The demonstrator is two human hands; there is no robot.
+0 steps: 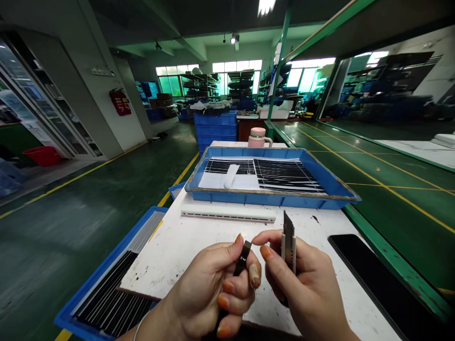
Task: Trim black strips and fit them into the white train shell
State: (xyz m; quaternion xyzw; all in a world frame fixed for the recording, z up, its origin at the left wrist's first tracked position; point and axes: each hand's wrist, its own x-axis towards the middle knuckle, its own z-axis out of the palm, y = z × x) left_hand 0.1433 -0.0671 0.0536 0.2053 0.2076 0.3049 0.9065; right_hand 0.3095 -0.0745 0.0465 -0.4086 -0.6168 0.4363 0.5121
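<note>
Green-floored workshop aisles with yellow lines [67, 199] and distant shelving surround a white workbench [170, 270], the landmark here. At the bench's far end stands a pink-lidded flask [258, 137]. On the bench, a large blue tray [270, 199] holds rows of thin black strips [284, 175] on white paper, with a white bar-shaped piece [231, 176] lying across them. Off the bench's left edge, a second blue tray [106, 255] holds a long stack of black strips [113, 303]. A slotted white rail [227, 215] lies across the bench, and a flat black panel [369, 279] lies along its right side. Over the bench's near edge, the left hand [202, 289] pinches a small black strip [241, 258] narrowly between thumb and fingers, while the right hand [302, 279] closes around a utility knife [288, 244], its dark blade pointing up. Many strips lie in both trays, and only this piece is in hand. The fingers hide the strip's lower end, the knife's grip is partly covered, and the exact number of strips cannot be made out.
</note>
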